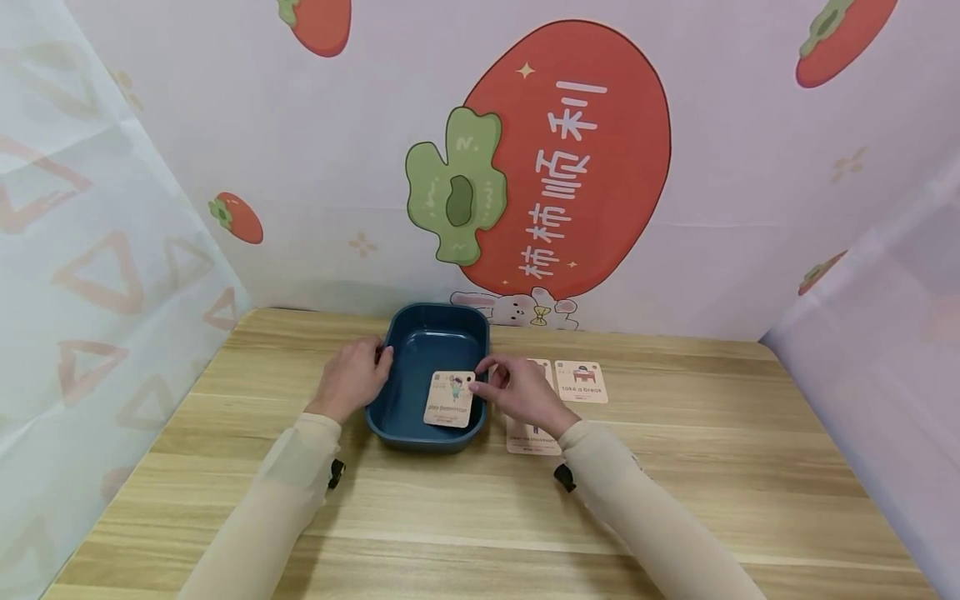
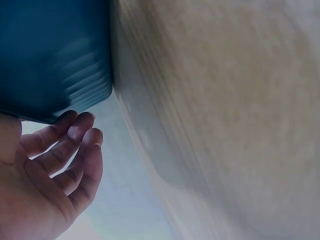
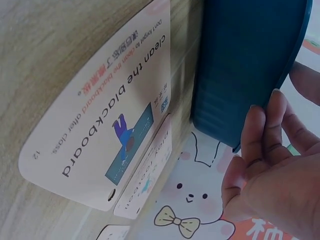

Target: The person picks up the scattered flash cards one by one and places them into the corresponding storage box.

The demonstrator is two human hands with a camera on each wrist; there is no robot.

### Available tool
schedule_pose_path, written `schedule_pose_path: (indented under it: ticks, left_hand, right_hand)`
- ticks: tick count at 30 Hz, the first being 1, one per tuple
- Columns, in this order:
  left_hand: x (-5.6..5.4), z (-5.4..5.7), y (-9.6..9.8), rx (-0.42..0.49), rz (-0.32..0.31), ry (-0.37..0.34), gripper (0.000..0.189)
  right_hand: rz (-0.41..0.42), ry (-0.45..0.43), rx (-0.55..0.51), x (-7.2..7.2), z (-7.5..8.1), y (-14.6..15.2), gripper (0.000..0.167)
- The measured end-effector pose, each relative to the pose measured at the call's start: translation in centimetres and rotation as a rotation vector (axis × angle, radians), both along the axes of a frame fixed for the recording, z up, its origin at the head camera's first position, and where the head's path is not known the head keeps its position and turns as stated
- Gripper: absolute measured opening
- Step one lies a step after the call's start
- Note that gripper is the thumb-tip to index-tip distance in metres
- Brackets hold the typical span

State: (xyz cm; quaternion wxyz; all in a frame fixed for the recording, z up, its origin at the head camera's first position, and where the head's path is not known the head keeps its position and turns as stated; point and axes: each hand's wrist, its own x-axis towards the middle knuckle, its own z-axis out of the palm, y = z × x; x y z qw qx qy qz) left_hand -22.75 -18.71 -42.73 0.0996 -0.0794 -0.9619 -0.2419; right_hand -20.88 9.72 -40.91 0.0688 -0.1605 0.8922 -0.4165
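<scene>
A dark blue box (image 1: 427, 440) sits on the wooden table, and my left hand (image 1: 354, 379) grips its left rim. The fingers of that hand lie along the box's outer wall (image 2: 85, 80) in the left wrist view. At the opposite rim, my right hand (image 1: 525, 393) pinches the upper right corner of a "play badminton" picture card (image 1: 448, 404), which leans inside the box. From the right wrist, several fingertips (image 3: 255, 112) show against the outer wall; the card is hidden there.
A "clean the blackboard" card (image 3: 95, 125) and a "play football" card (image 3: 145, 182) lie right of the box, partly under my right hand in the head view. Beyond them lies a "take a break" card (image 1: 581, 383). A printed cloth backdrop (image 1: 337, 283) rises behind the table.
</scene>
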Motion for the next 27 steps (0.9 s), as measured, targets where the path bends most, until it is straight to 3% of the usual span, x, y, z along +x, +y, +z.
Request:
schedule_pose_path:
  ticks: [16, 27]
  left_hand:
    - [-0.1, 0.0, 0.1, -0.003, 0.021, -0.022, 0.028]
    - [-0.1, -0.1, 0.1, -0.003, 0.021, -0.017, 0.029]
  right_hand:
    - [0.001, 0.027, -0.009, 0.5, 1.0, 1.0, 0.03]
    - [0.058, 0.071, -0.019, 0.7, 1.5, 2.7, 0.024]
